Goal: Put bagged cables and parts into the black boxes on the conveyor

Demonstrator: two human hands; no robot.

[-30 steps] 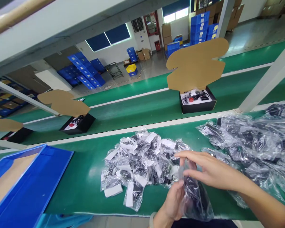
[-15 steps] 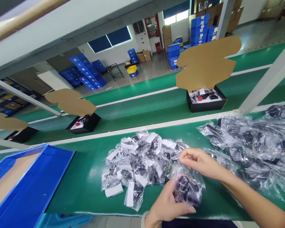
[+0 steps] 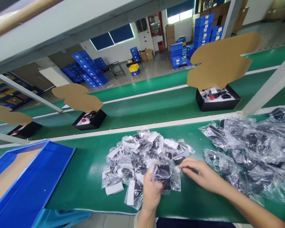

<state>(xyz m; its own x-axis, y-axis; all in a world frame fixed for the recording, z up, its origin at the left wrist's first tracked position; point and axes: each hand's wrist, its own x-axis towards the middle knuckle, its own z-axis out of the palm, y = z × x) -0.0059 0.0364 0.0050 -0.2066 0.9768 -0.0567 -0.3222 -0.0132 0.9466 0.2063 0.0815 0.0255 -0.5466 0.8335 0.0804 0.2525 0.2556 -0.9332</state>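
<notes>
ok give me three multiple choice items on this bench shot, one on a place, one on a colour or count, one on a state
1. Where is the blue plastic tray?
A. left of the heap of small clear bags
B. right of it
C. on top of it

2. What colour is the bench surface?
A. grey
B. green
C. red

3. What does the left hand do?
A. lies flat and empty
B. has its grip on a clear plastic bag with a black part inside
C. holds a carton lid

Key: 1 A, the tray sits at the near left corner; 2 B, the mat is green; 3 B, the fingers close on the bag's edge, the right hand beside it.
</notes>
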